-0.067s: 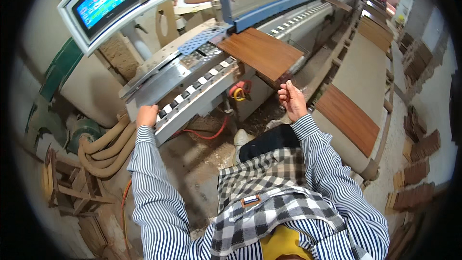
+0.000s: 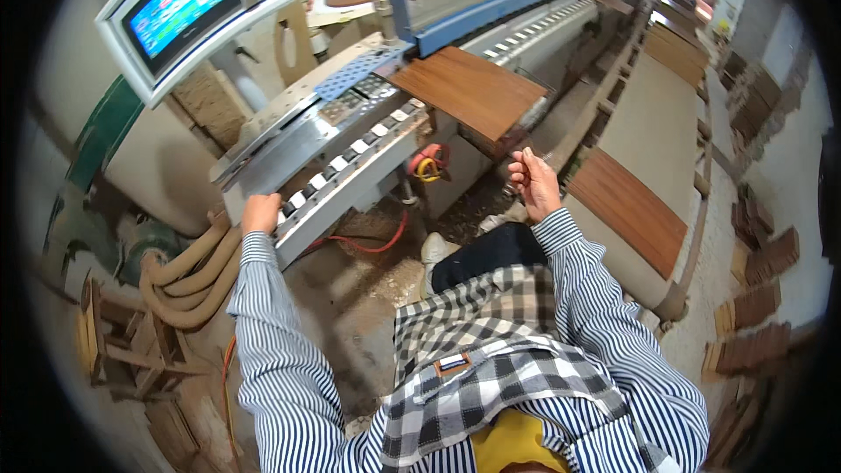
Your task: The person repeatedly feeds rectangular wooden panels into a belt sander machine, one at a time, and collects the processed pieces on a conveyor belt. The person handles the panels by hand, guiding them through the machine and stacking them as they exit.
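Bright, even daylight fills the workshop, strongest toward the upper right, where the far end washes out pale. The control screen (image 2: 180, 7) glows blue, its details smeared by glare. Shadows under the conveyor machine (image 2: 350, 136) are soft. The fisheye lens bends straight edges outward, and a black rim rings the frame. Edges look slightly soft; the centre is sharp.
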A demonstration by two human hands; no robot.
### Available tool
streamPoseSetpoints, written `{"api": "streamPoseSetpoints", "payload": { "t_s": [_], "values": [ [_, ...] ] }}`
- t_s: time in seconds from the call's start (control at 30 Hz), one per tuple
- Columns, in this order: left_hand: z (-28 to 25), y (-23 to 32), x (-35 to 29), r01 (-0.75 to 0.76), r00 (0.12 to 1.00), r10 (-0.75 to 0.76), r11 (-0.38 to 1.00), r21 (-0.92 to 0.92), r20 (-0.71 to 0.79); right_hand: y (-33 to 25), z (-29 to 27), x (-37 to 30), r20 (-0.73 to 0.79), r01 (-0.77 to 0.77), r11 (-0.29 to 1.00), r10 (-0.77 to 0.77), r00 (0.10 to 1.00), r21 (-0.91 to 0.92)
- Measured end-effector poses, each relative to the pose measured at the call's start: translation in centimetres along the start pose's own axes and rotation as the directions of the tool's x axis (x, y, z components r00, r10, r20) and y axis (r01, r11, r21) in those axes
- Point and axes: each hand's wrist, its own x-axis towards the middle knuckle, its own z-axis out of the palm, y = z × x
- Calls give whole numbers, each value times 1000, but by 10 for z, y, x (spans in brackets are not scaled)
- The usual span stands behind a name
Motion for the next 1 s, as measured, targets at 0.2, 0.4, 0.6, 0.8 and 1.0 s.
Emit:
{"api": "streamPoseSetpoints", "payload": {
  "t_s": [0.2,0.4,0.6,0.8,1.0],
  "values": [
    [12,-32,11,-253,966,258,961,114,-26,4,-180,-64,-481,92,943,-245,842,-319],
    [7,-18,6,-48,998,48,999,-1,-48,-31,-327,-157,-841,-18,956,-248,482,-292],
    [2,-8,2,-92,995,90,994,-55,-32,-27,-326,-164,-843,-67,937,-276,462,-344],
    [10,-21,10,-113,992,115,993,44,-50,32,-274,-175,-826,12,941,-304,475,-339],
    [11,-23,10,-124,990,127,991,53,-65,28,-254,-144,-732,99,975,80,677,198]
  ]
}}
